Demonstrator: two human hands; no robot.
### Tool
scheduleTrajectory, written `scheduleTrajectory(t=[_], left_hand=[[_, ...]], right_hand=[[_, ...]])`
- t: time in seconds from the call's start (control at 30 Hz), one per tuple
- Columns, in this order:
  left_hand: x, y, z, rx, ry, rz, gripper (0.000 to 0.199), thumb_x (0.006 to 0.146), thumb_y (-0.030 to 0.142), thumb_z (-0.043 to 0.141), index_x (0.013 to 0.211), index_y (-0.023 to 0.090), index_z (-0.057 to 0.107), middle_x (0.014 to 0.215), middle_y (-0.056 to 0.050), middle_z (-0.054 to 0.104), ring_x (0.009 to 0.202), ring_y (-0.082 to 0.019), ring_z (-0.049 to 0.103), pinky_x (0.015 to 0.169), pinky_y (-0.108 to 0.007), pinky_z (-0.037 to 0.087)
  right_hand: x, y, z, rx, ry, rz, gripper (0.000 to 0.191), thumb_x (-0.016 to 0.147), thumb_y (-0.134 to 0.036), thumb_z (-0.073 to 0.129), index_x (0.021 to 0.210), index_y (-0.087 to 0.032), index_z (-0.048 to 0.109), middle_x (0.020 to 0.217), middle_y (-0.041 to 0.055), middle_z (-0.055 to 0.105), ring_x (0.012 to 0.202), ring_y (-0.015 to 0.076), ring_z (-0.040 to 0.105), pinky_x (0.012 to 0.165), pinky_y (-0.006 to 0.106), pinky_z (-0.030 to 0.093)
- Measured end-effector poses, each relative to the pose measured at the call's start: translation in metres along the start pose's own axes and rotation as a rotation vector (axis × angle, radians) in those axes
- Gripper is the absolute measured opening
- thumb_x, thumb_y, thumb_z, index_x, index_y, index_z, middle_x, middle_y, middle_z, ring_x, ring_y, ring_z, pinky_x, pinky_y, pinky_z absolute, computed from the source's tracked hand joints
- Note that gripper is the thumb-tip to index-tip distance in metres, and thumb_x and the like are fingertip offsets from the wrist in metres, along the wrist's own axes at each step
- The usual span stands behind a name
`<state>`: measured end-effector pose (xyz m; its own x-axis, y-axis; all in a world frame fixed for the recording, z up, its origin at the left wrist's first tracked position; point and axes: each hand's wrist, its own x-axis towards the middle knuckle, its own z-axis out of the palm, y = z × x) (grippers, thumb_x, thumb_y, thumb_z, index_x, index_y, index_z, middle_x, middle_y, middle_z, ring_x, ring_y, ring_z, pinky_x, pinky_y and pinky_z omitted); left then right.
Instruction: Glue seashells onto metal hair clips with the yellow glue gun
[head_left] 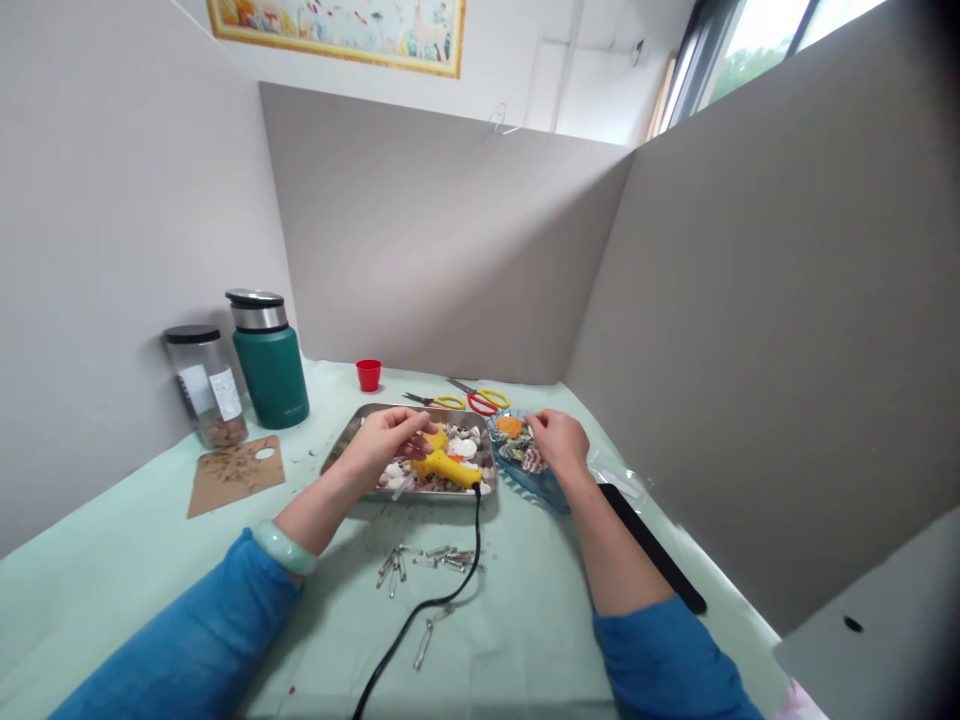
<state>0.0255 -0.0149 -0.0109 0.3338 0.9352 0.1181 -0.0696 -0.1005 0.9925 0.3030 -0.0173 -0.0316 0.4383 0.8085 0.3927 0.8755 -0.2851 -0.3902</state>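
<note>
My left hand (394, 440) hovers over the left part of a metal tray (431, 497) filled with shells. Its fingers are pinched together, and whatever may be between them is too small to make out. A yellow glue gun (450, 468) with a black cord lies on the shells, just right of that hand. Over a blue glass dish (551, 492) of shells, my right hand (559, 440) reaches in from the right with thumb and finger together near the shells. An orange shell (509, 427) lies in the dish beside its fingertips. What those fingers hold, if anything, is hidden.
Several safety pins (424, 555) lie in front of the tray. Behind it are scissors (484, 400) and a red cup (368, 375). A green bottle (271, 370), a jar (206, 390) and brown cardboard (238, 475) stand or lie left; a black strip (652, 550) lies right.
</note>
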Motion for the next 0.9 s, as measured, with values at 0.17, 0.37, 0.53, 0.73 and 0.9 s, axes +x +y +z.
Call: scheduleTrajectory(t=[0.17, 0.37, 0.53, 0.73, 0.9], left_hand=[[0.002, -0.001, -0.004, -0.001, 0.015, 0.010, 0.031, 0.074, 0.043, 0.067, 0.079, 0.012, 0.066, 0.069, -0.008, 0.069, 0.060, -0.012, 0.063, 0.058, -0.022, 0.051], [0.005, -0.001, -0.008, -0.029, 0.037, 0.022, 0.032, 0.073, 0.043, 0.068, 0.077, 0.011, 0.065, 0.061, -0.005, 0.066, 0.056, -0.012, 0.061, 0.059, -0.023, 0.051], [0.005, 0.000, -0.007, -0.033, 0.051, 0.024, 0.031, 0.073, 0.042, 0.068, 0.075, 0.012, 0.064, 0.061, -0.005, 0.066, 0.054, -0.011, 0.060, 0.059, -0.023, 0.051], [0.006, -0.001, -0.008, -0.033, 0.047, 0.012, 0.030, 0.072, 0.043, 0.068, 0.074, 0.013, 0.064, 0.061, -0.004, 0.065, 0.055, -0.011, 0.061, 0.058, -0.023, 0.050], [0.006, -0.001, -0.009, -0.030, 0.035, 0.013, 0.030, 0.073, 0.043, 0.067, 0.074, 0.013, 0.064, 0.060, -0.004, 0.065, 0.055, -0.011, 0.061, 0.059, -0.023, 0.050]], right_hand=[[-0.003, -0.006, -0.001, 0.142, 0.061, -0.104, 0.032, 0.085, -0.042, 0.047, 0.079, -0.022, 0.072, 0.079, 0.0055, 0.072, 0.073, 0.0178, 0.061, 0.058, 0.025, 0.033], [-0.010, -0.015, 0.001, 0.299, 0.012, -0.403, 0.031, 0.086, -0.040, 0.046, 0.077, -0.022, 0.069, 0.071, 0.0002, 0.069, 0.065, 0.0149, 0.058, 0.060, 0.024, 0.035], [-0.001, -0.002, 0.004, 0.129, 0.030, -0.191, 0.025, 0.086, -0.029, 0.045, 0.092, -0.023, 0.069, 0.097, 0.0033, 0.071, 0.086, 0.0184, 0.061, 0.069, 0.026, 0.039], [0.004, 0.009, 0.019, -0.162, -0.161, -0.193, 0.029, 0.083, -0.031, 0.052, 0.106, -0.022, 0.067, 0.109, 0.0090, 0.067, 0.100, 0.0255, 0.058, 0.077, 0.031, 0.040], [0.004, 0.008, 0.022, -0.205, -0.193, -0.170, 0.024, 0.082, -0.027, 0.050, 0.095, -0.027, 0.070, 0.100, 0.0054, 0.070, 0.098, 0.0236, 0.059, 0.076, 0.030, 0.039]])
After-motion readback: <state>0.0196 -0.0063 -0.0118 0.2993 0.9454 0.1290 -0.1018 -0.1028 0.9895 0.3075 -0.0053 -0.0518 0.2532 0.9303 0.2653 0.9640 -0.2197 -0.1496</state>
